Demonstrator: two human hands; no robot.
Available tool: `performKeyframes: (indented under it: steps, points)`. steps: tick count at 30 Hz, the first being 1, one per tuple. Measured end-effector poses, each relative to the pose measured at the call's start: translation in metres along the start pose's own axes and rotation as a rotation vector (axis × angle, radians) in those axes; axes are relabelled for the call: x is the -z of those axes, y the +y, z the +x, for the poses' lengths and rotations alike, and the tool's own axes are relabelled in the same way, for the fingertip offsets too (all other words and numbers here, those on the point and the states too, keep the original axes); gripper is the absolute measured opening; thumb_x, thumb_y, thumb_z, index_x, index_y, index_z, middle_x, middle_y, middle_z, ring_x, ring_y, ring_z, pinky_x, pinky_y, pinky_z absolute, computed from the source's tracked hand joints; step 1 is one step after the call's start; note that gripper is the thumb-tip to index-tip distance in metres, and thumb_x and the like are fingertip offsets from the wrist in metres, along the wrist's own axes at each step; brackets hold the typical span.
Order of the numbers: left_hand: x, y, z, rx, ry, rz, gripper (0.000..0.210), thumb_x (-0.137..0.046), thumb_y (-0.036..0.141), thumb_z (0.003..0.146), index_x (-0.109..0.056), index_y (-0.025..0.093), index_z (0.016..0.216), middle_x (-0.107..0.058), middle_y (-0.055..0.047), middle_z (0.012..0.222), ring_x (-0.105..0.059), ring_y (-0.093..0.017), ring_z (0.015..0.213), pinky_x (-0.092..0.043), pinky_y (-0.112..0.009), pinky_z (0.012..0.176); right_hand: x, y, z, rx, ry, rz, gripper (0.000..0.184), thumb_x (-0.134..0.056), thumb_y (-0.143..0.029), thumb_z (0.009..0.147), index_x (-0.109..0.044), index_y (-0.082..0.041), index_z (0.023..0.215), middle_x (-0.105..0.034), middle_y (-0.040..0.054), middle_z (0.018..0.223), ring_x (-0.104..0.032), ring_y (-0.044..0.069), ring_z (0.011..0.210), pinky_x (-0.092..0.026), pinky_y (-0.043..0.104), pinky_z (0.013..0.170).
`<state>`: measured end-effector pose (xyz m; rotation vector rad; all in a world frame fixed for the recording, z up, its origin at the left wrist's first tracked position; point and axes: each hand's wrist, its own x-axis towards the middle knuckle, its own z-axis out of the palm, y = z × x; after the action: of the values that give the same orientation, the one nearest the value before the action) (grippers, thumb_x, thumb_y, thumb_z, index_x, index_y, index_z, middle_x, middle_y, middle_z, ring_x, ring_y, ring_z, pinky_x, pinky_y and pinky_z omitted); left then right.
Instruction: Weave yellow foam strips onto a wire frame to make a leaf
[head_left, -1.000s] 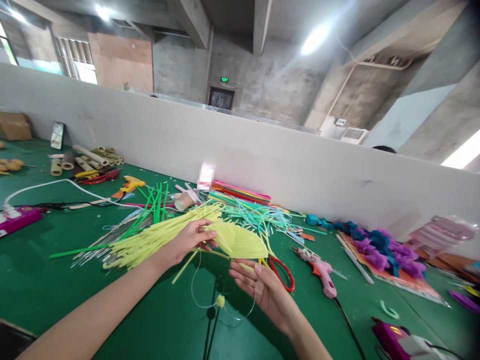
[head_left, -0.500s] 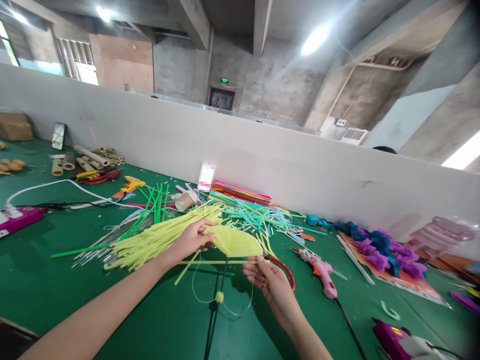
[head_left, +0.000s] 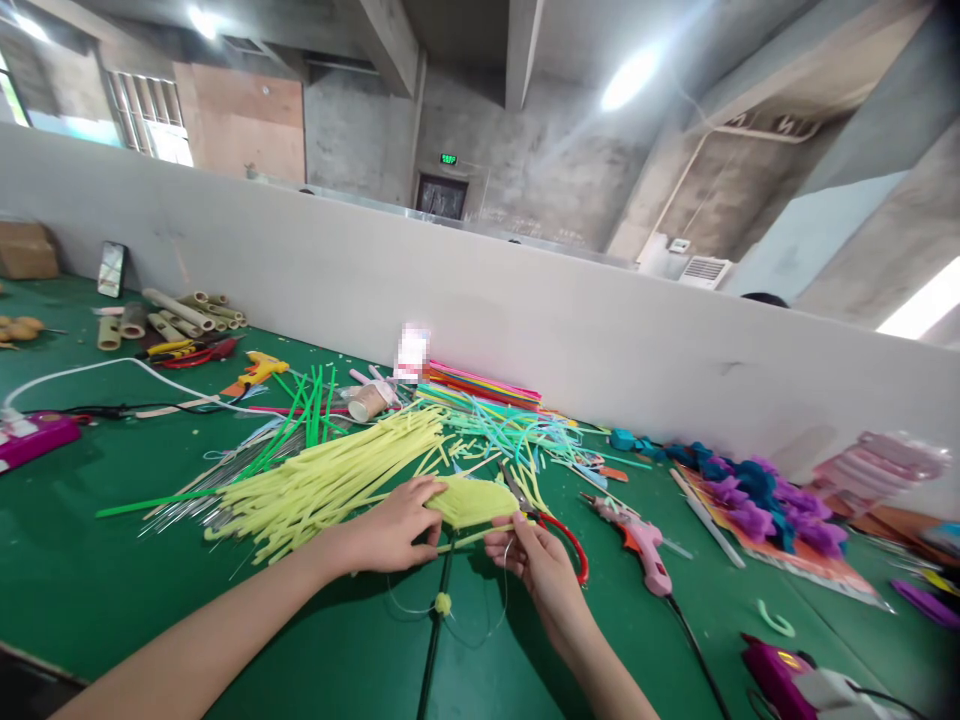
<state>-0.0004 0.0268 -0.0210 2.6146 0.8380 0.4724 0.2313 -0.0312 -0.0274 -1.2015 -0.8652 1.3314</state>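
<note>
Between my hands is a flat, leaf-like yellow piece (head_left: 476, 502) made of pipe cleaners laid side by side. My left hand (head_left: 397, 525) has its curled fingers at the left end of this piece, its thumb lower down beside a single yellow pipe cleaner (head_left: 474, 538). With thumb and fingertips, my right hand (head_left: 536, 555) pinches the right end, where the single pipe cleaner meets the piece. A thin clear thread loop with a small yellow fuzzy ball (head_left: 443, 604) hangs below. Red-handled scissors (head_left: 564, 538) lie just behind my right hand.
A big heap of yellow pipe cleaners (head_left: 337, 475) lies left of centre, with green stems (head_left: 319, 405) behind. A pink glue gun (head_left: 645, 555) is at right, a yellow glue gun (head_left: 262, 368) at left. Purple and teal fuzzy pieces (head_left: 757, 500) lie far right. A white partition (head_left: 600, 330) bounds the table.
My left hand has come down and slightly right, its fingers turned lower over the piece. The yellow piece sits lower and tilts flatter; the single pipe cleaner now slants. My right hand has hardly moved.
</note>
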Motion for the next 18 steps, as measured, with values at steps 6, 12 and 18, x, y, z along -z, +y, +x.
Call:
performKeyframes:
  steps: [6,12,18]
  points:
    - [0.007,0.005,0.004,-0.111,0.161,0.094,0.007,-0.054,0.019,0.086,-0.060,0.019,0.089,-0.047,-0.012,0.131,-0.035,-0.028,0.128,-0.031,-0.045,0.106,0.000,-0.006,-0.002,0.045,0.024,-0.005,0.044,-0.072,-0.055,0.070,-0.069,-0.013,0.081,-0.071,0.0077,0.069,-0.065,0.016,0.060,-0.052,0.025,0.057]
    - [0.010,0.016,0.007,-0.073,0.157,0.105,0.012,-0.050,0.025,0.090,-0.059,0.017,0.087,-0.057,-0.009,0.099,-0.051,-0.023,0.096,-0.041,-0.036,0.087,0.001,-0.003,-0.004,0.289,0.191,-0.309,0.041,-0.060,-0.061,0.077,-0.064,-0.021,0.079,-0.061,0.0003,0.055,-0.053,0.017,0.046,-0.041,0.029,0.048]
    - [0.002,0.011,0.008,-0.052,0.126,0.069,0.017,-0.048,0.029,0.092,-0.058,0.018,0.085,-0.062,-0.004,0.083,-0.056,-0.019,0.082,-0.038,-0.032,0.078,0.005,-0.002,-0.005,0.531,0.330,-0.606,0.038,-0.050,-0.056,0.087,-0.066,-0.024,0.098,-0.060,0.0096,0.100,-0.057,0.025,0.092,-0.041,0.033,0.081]
